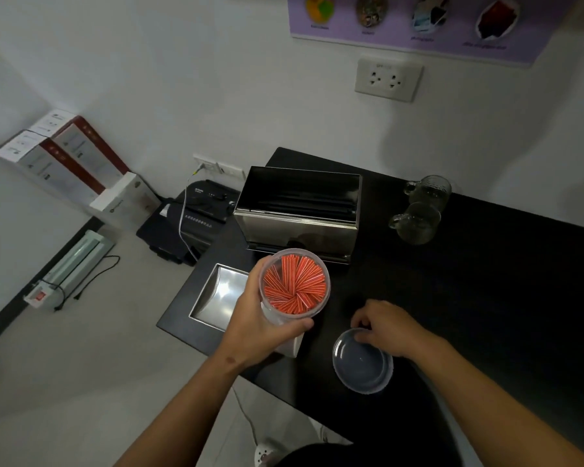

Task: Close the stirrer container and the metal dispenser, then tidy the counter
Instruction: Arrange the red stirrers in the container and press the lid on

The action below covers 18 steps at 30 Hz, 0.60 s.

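My left hand (263, 321) grips a clear round stirrer container (295, 285), open at the top and packed with red stirrers, held above the black counter (469, 281). Its clear plastic lid (363, 362) is near the counter's front edge, and my right hand (386, 326) has its fingers on the lid's far rim. Behind the container stands the metal dispenser (299, 214) with its top open. A flat metal lid (221, 293) lies on the counter's left end, partly behind my left hand.
Two glass mugs (418, 210) stand at the back right of the counter. A black shredder (193, 220) and stacked boxes (68, 160) sit on the floor to the left. A wall socket (388, 78) is above the counter.
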Motion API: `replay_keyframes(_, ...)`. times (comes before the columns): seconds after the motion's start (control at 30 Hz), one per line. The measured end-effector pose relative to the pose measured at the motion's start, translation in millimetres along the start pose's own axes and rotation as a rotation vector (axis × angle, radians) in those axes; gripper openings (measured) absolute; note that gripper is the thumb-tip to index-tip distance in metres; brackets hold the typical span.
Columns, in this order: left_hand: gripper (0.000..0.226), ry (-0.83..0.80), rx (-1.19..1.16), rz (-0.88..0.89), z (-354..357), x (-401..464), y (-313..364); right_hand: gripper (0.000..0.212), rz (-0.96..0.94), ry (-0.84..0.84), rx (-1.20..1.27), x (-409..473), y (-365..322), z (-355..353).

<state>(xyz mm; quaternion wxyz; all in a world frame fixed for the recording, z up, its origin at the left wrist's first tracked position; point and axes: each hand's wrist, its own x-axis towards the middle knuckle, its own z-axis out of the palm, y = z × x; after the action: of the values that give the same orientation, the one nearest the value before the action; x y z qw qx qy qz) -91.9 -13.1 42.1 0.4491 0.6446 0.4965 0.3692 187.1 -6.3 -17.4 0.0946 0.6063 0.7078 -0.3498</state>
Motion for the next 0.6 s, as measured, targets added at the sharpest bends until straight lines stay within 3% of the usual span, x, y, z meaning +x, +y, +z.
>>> replay_keyframes(0.23,0.105,-0.002,0.011,-0.041,-23,-22,-1,0.008,0.011,0.025,-0.019,-2,-15,-5)
replay_keyframes(0.47,0.099,0.061,-0.037,-0.048,-49,-44,6,0.012,-0.03,0.1,0.24,-14,-36,-19)
replay_keyframes(0.6,0.093,0.088,-0.032,-0.036,-63,-55,11,0.009,-0.082,0.03,0.374,-26,-60,-33)
